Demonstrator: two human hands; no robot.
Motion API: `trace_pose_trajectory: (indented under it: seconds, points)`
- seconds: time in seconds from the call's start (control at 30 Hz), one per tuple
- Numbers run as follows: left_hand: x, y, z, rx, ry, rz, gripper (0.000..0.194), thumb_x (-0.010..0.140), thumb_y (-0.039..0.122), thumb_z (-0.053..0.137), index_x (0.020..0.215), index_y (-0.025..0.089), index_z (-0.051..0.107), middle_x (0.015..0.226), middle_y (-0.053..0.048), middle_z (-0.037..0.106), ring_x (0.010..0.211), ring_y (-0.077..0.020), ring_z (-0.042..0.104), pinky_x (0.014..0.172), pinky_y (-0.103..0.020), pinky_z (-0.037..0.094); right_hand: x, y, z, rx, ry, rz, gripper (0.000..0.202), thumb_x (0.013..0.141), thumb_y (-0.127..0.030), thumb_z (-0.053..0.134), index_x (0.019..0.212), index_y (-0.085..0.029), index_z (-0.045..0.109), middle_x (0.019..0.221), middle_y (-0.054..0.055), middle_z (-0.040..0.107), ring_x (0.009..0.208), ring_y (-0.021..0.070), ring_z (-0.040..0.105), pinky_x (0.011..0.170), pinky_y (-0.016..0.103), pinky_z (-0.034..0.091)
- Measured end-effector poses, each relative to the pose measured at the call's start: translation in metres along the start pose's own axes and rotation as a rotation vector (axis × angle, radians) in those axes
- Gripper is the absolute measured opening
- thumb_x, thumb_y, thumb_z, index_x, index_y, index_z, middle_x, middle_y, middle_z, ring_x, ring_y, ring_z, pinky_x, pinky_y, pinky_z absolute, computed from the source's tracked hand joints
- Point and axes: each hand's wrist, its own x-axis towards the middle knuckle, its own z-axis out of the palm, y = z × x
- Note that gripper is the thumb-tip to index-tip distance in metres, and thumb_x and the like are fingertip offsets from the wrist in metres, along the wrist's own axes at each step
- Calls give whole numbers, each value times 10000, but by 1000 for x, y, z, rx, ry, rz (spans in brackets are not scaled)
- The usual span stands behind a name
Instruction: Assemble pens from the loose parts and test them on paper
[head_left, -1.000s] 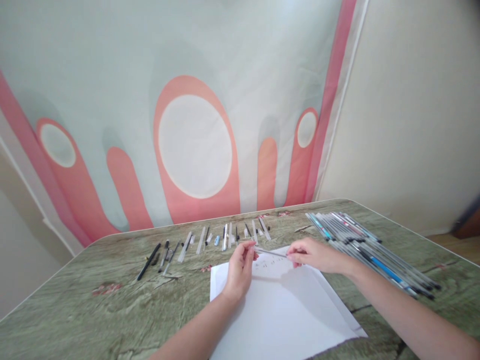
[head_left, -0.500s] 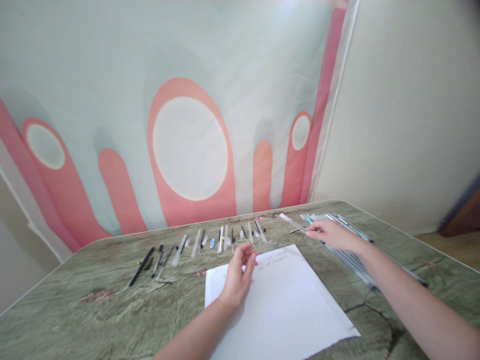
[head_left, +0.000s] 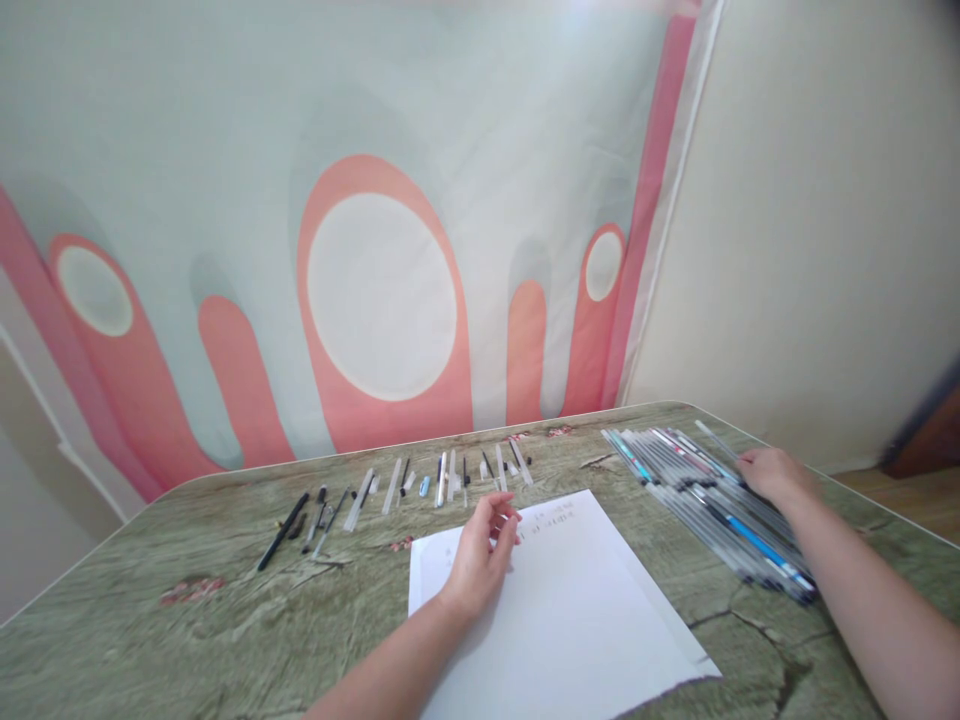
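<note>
I am noting one view: a head-worn camera is looking forward and slightly down from the near side of the table (head_left: 225, 660). It is facing the backdrop (head_left: 382, 295) on the far side, sitting near the white paper (head_left: 570, 620) and catching plain wall (head_left: 810, 230) at right.

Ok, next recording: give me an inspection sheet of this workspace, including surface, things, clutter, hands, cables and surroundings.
Surface: wood-patterned table, with white paper bearing faint writing near its far edge.
Things: slim pen-like stick in the right hand; pen pile beneath and beside it.
Clutter: row of pen parts beyond the paper; dark pen toward the left.
Hands: right hand, fingers closed on the stick; left hand over the paper, fingers loosely curled, no object visible.
Cables: nothing seen.
Surroundings: printed backdrop; plain wall on the right.
</note>
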Motion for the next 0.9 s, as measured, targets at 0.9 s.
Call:
trace_pose_trajectory:
  seconds: [0.9]
  points:
    - [-1,2,1,-13,-33,-6,278,838,322,393,1081,187,404,839,-32,512,644,-96,508,487,-191,429,2,-5,3,71,-104,38,347,701,-381,500,893,-180,707,875,247,649,630,287,603,497,363,360]
